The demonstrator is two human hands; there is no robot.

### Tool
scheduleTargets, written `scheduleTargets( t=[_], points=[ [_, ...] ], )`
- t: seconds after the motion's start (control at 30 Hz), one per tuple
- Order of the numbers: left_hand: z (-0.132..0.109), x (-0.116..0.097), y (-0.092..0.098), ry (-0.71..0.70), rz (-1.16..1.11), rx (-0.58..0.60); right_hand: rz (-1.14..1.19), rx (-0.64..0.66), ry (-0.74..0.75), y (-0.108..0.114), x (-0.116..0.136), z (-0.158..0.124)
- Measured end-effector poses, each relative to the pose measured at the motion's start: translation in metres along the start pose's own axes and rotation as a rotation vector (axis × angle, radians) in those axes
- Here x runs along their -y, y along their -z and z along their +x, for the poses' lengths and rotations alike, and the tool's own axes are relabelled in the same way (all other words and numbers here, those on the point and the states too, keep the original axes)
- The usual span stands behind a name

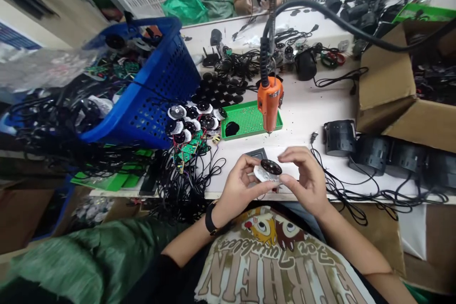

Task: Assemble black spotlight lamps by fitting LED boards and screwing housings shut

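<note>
Workbench, blue basket at ten o'clock, cardboard box at two, left hand pinching disc, right hand half spread at its edge

**Bright, even indoor light with soft, stretched edges**

Pale, diffuse light fills the scene, its exact source hard to tell. The white tabletop looks nearly washed out in places, with faint, soft shadows. Dark tangled cables merge into black. The orange screwdriver is fairly crisp; the black disc looks slightly soft. Wide-angle distortion stretches the margins, blurring the clear plastic bag at far left and the green sack at lower left.
</note>
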State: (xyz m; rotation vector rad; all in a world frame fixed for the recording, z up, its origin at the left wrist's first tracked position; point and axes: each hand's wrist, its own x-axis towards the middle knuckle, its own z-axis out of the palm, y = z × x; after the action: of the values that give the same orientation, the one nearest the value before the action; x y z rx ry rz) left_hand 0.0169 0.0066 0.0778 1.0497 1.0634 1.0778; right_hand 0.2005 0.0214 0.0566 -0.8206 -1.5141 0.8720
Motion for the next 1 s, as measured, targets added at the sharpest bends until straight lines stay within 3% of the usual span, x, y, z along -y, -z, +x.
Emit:
scheduleTargets(
  t=[0.1, 0.17, 0.47, 0.77, 0.9, 1.0],
  points=[
    [-0.003, -0.008, 0.001, -0.002, 0.057, 0.054, 0.058, 0.182, -0.075, 0.005, 0.011, 0.017],
    [-0.003, -0.01, 0.003, -0.005, 0.063, 0.071, 0.102, 0.237, -0.118, 0.005, 0.016, 0.025],
    [0.001, 0.003, 0.01, 0.086, -0.087, 0.091, 0.299, 0.199, -0.344, -0.006, 0.009, 0.036],
    [0.009, 0.004, 0.009, 0.121, -0.091, 0.053, 0.317, 0.198, -0.389, -0.007, -0.001, 0.043],
    [0.013, 0.006, 0.011, 0.175, -0.131, 0.017, 0.243, 0.174, -0.306, -0.009, -0.002, 0.041],
    [0.016, 0.008, 0.015, 0.246, -0.221, -0.063, 0.034, 0.085, -0.032, -0.011, -0.005, 0.033]
  ],
)
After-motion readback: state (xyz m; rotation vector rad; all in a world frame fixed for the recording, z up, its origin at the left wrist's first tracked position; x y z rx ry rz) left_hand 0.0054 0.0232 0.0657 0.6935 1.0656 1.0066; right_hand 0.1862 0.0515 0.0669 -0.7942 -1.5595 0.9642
